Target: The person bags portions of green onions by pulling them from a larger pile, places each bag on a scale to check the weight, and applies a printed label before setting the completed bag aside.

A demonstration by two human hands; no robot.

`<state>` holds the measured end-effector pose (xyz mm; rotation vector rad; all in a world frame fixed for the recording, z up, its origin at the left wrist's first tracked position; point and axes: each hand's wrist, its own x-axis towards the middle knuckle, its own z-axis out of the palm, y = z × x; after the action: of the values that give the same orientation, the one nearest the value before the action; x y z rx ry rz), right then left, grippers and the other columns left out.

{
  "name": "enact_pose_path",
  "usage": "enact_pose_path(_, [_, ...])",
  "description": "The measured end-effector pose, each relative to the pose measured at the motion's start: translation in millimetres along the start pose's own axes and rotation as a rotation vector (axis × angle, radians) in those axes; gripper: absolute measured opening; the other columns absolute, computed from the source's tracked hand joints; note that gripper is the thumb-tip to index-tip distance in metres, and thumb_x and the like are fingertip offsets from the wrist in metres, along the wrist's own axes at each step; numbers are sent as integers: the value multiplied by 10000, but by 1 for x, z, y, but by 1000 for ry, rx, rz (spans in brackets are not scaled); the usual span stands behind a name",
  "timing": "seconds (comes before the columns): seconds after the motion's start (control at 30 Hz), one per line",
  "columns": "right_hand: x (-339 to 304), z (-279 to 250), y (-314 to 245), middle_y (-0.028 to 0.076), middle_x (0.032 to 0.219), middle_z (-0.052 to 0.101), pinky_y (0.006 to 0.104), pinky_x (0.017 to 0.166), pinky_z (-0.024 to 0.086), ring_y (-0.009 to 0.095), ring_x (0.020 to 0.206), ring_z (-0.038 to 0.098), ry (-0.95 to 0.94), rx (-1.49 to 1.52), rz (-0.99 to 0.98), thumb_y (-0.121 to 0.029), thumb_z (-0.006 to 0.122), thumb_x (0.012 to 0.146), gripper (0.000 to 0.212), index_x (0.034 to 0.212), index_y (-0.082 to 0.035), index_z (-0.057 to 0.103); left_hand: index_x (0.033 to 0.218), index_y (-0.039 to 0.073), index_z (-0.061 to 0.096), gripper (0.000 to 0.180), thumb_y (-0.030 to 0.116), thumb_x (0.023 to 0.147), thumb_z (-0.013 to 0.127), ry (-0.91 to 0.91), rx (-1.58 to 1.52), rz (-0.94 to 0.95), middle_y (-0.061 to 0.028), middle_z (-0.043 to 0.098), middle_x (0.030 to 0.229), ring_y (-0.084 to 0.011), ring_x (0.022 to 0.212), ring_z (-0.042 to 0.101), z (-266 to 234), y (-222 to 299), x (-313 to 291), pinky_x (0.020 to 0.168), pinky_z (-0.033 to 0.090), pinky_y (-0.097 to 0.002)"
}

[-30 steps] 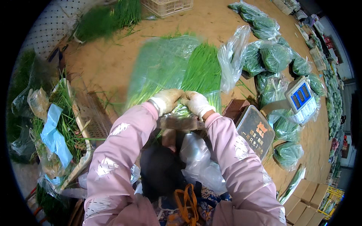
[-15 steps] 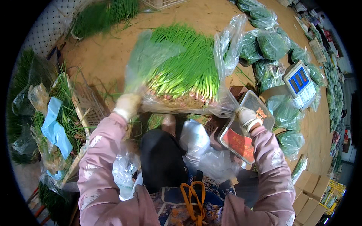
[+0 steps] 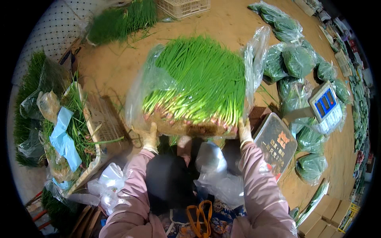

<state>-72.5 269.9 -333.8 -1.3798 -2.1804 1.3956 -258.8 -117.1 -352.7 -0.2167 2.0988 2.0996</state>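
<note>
A wide bundle of spring onions (image 3: 198, 75) lies in front of me, green tops pointing away and pale, reddish bulbs with soil toward me. A clear plastic bag (image 3: 137, 95) sits under and around it, its sides spread out left and right. Wearing a pale glove, my left hand (image 3: 148, 139) is closed on the bundle's near left corner, thumb on top and fingers hidden beneath. At the near right corner, my right hand (image 3: 245, 131), also gloved, grips the edge the same way.
Right of the bundle stands a weighing scale (image 3: 277, 139) with a lit display (image 3: 325, 104). Several bagged bunches of greens (image 3: 299, 59) lie beyond it. On the left are a crate (image 3: 89, 123) with loose greens and a blue plastic piece (image 3: 65, 137). A pale crate (image 3: 184, 7) stands at the back.
My left hand has moved right, from the bag's side to the bundle's near edge. My right hand has shifted left from the bag's edge to the near corner. The bag's left side is folded back.
</note>
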Motion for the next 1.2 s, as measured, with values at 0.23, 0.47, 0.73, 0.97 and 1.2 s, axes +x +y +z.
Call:
enact_pose_path(0.23, [3,18,45,229,1347,401,349,1018,309,322,1240,400,-141,145,60,-464,424,909,633,1351,-16,354,1362,63,286,743,583,859,452,-335,-363,-177,-121,526,1205,-240,993,553,69,71,53,839,484,-367])
enact_pose_path(0.47, [-52,47,-64,137,1107,582,287,922,375,200,1018,520,-353,592,237,-339,518,913,479,1187,54,496,1205,71,517,723,660,785,510,2,12,-199,-67,581,1070,-218,907,576,38,89,192,764,505,-389])
enact_pose_path(0.73, [66,-72,-39,106,941,647,263,608,518,178,689,631,-966,412,109,-289,516,891,354,1077,4,590,1270,38,442,758,648,820,455,-270,54,-216,-105,558,1156,-242,968,582,-4,70,220,790,526,-372])
enact_pose_path(0.97, [253,-67,5,205,1076,603,353,790,496,264,930,624,-87,-689,35,-127,506,853,599,1406,-118,276,1256,48,458,721,632,834,447,-213,-155,-353,-96,571,1143,-243,951,602,60,122,147,724,559,-379])
enact_pose_path(1.2, [280,-19,-18,211,983,629,397,808,478,353,893,614,97,-533,-76,-243,489,840,287,978,-27,619,1320,50,385,665,554,888,424,-274,-254,-380,-120,483,1265,-281,1096,520,26,108,148,914,469,-426])
